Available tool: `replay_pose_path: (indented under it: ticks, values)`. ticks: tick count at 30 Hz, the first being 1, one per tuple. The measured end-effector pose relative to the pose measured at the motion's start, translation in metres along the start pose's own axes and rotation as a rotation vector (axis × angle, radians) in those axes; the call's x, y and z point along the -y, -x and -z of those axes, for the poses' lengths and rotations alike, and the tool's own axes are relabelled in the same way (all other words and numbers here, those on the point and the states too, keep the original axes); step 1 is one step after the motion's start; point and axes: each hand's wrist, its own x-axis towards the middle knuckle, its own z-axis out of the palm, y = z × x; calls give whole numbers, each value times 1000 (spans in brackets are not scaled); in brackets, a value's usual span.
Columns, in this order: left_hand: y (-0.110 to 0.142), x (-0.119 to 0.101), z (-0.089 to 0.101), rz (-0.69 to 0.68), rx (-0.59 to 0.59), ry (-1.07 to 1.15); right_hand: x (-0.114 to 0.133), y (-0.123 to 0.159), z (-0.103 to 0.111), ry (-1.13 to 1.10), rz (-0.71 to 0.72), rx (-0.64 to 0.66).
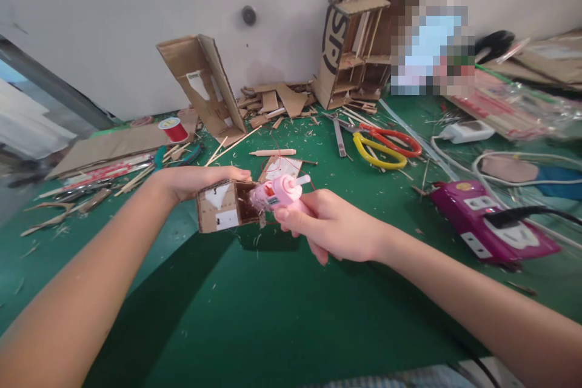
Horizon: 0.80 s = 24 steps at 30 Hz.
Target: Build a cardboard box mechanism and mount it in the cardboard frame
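Observation:
My left hand (pixel 204 180) is closed on a small cardboard box (pixel 219 209), its fingers over the top and far side. The box is tilted, with its open end facing right and white paper labels on the near side. In my right hand (pixel 339 227) is a pink hot glue gun (pixel 282 193), gripped by its handle. A glue stick pokes out of its back end. The gun's nozzle end points left at the open end of the box; its tip is hidden there. Behind them lies a piece of cardboard (pixel 284 168) with white paper on it.
Scissors (pixel 382 148), a marker (pixel 273 153), a red thread spool (pixel 173 130) and a folded cardboard piece (pixel 204 85) are farther back. Cardboard shelves (pixel 348 54) stand near the wall by cardboard scraps (pixel 282 100). A purple power strip (pixel 493 224) with plugged cord sits right.

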Motion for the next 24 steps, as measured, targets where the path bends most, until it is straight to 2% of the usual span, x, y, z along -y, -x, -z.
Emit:
replay_pose_path:
  ticks: [10,15,24]
  values:
    - [-3,7,5,-27,39,33,-3,-1,-1,-7,-4,-3]
    - [0,3,2,-30,39,23,-1,-1,0,-23,-14,11]
    - [-4,4,3,-12,-7,17,-2,3,1,-28,1,6]
